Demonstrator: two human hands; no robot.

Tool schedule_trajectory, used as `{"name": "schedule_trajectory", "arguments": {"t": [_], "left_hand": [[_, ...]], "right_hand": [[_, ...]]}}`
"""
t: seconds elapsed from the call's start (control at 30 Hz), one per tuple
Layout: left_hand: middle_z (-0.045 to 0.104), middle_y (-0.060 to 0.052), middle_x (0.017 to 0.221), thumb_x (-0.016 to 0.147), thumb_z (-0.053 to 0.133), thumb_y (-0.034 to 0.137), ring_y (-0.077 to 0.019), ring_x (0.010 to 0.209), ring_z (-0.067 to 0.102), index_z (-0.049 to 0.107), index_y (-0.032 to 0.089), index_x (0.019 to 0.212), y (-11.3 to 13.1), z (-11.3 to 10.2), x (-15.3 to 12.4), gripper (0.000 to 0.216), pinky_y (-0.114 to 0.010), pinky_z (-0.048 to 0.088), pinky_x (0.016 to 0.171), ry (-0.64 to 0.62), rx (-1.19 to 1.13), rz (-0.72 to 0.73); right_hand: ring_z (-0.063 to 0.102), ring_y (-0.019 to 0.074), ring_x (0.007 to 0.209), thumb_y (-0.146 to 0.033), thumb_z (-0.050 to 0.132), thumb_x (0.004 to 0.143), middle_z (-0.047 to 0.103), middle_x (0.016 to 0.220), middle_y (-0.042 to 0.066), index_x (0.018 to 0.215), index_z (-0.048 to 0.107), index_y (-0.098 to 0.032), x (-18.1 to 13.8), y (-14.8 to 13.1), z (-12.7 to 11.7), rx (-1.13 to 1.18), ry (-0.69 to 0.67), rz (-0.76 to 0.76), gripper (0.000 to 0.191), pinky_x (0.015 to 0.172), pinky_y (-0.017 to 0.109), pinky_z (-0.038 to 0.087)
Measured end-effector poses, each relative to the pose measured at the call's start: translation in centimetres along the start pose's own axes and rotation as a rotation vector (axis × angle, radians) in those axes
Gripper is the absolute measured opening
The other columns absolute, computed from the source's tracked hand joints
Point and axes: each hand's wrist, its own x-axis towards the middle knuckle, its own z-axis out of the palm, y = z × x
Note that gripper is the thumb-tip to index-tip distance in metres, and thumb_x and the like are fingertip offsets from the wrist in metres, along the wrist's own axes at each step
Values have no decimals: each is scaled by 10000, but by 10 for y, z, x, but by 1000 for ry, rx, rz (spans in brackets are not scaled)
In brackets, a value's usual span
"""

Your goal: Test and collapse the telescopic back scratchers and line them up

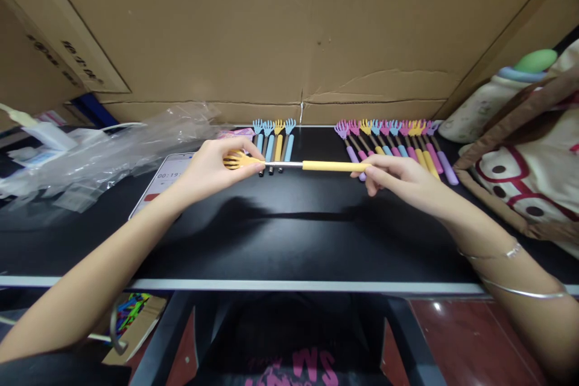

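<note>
Here, left fingers (253, 170) and right fingers (380, 175) pinch a yellow, silver-shafted back scratcher (312, 165).

Scratchers (278, 148), phone (159, 184) on black table (289, 247)

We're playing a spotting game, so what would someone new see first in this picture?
Probably the yellow scratcher, held between the left hand at its claw and the right hand at its handle's end, above the black table. Behind it sit a short row of bright scratchers left of centre and a longer row to the right. At the far right, the bag with big red glasses on it also stands out.
</note>
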Motion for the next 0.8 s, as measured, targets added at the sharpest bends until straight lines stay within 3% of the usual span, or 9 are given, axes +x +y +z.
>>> {"name": "schedule_trajectory", "arguments": {"t": [0.43, 0.63, 0.8], "left_hand": [[666, 3, 743, 783, 652, 412, -124, 649, 575, 675, 169, 769, -6, 8, 1, 244, -230, 401, 615, -80, -63, -24], [679, 2, 748, 782, 643, 412, -133, 663, 586, 672, 167, 758, -3, 10, 0, 248, -242, 406, 647, -78, -35, -11], [699, -8, 805, 790, 645, 456, -150, 710, 616, 675, 170, 802, -5, 13, -1, 288, -246, 410, 658, -82, -41, -26]], "right_hand": [[525, 129, 558, -581, 438, 916, 574, 566, -10, 829, 585, -181, 1, 7, 8, 91, -134, 16, 434, 585, 270, 381], [521, 127, 511, -662, 445, 877, 559, 511, -14, 780, 543, -189, 4, 11, 15, 207, -202, 79, 492, 575, 277, 397], [495, 125, 488, -683, 450, 863, 528, 461, -16, 727, 525, -196, 6, 17, 19, 317, -180, 111, 511, 570, 280, 400]]}}
